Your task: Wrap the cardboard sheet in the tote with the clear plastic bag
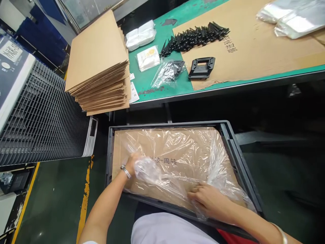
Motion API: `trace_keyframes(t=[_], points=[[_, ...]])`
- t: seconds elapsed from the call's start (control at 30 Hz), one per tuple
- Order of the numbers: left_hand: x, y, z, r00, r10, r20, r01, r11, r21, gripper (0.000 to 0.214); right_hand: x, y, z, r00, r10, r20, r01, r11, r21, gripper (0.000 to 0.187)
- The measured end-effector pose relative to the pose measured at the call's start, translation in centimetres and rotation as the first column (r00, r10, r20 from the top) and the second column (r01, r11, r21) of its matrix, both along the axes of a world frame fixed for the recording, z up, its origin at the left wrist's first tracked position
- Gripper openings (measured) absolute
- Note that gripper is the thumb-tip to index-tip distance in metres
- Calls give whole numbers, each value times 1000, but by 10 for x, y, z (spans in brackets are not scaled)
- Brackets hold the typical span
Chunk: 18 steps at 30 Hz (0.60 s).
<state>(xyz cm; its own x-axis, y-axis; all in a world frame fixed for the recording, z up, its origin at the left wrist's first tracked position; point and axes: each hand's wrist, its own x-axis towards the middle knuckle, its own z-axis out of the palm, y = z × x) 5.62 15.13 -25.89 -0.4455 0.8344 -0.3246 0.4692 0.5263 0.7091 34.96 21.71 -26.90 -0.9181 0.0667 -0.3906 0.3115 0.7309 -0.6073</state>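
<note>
Green matting covers the surface [177,27] along the top of the view, with a dark green floor [58,200] below it and a yellow stripe running along the left; close to the person sits a dark grey plastic crate [235,145], rectangular, with a thick moulded rim; inside it lies a flat sheet of brown cardboard [175,142] printed with dark characters, and over that a clear plastic bag [193,156], thin, glossy and heavily crumpled, its creases catching white highlights.

Both hands are in the crate; the left hand [134,162], with a metal watch on its wrist, is bunched around a wad of the film at the bag's left part, partly veiled by the plastic; the right hand [207,200], a pale bangle on its wrist, presses fingers down into the film near the crate's near edge, pinching a fold of it.

On the surface rests a large creased cardboard sheet [266,51] carrying a heap of slim black plastic pieces [195,37] and a black rectangular frame part [202,67]; just beside these lie a small clear pouch of black parts [167,73], white wrapped packets [141,34] and shiny empty bags [291,17]; a tall stack of flat cardboard sheets [99,61] stands at the surface's left end; a ribbed dark grille unit [43,118] stands beside it on the left.
</note>
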Motion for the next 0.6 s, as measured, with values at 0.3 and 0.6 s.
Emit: trace_keyframes(t=[0.3,0.6], points=[[48,14,-17,895,-430,-114,385,877,-288,21,-51,-2,-17,785,-594,-176,555,800,-226,40],[75,24,-9,869,-485,-103,425,836,-346,27,-73,2,-28,767,-616,-179,513,757,-404,33]])
